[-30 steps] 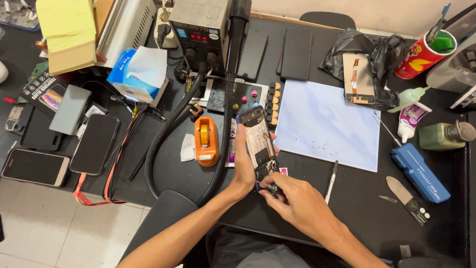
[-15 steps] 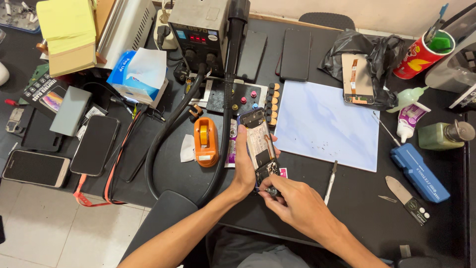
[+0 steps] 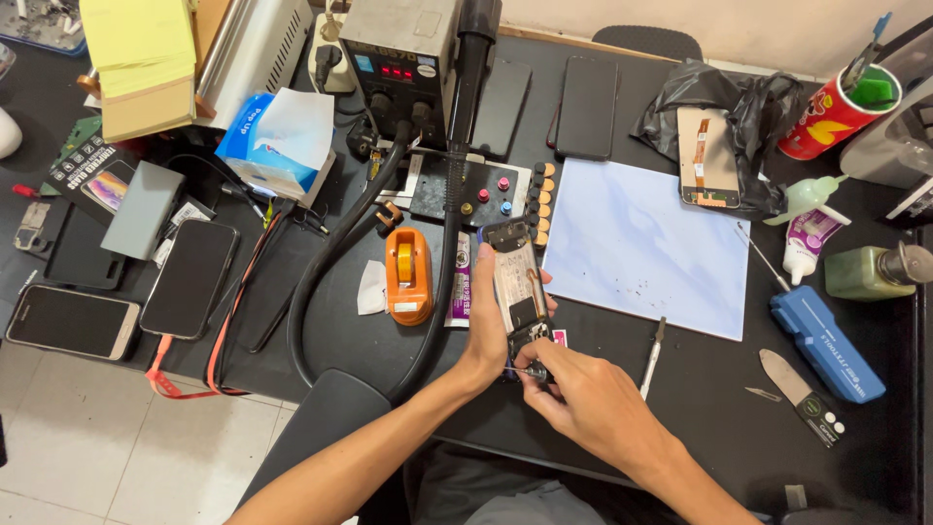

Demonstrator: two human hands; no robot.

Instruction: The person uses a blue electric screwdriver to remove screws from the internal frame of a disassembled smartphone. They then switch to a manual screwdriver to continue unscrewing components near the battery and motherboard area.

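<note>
Slippage worries us: left hand [image 3: 483, 335] grips the opened phone [image 3: 518, 292], right hand [image 3: 583, 403] pinches a thin tool [image 3: 518, 369] at its six o'clock end; it could gouge the board.

A slim opened phone with its back cover off [image 3: 517, 292], innards showing, lies lengthwise, upper end pointing away; a thin metal tool [image 3: 522, 370] touches its lower end.

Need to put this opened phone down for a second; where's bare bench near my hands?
Best: the pale blue mat, bare except tiny specks, right of the opened phone. Also black bench between the screwdriver and blue case. Crowded left: orange tape dispenser, hoses, phones.
</note>
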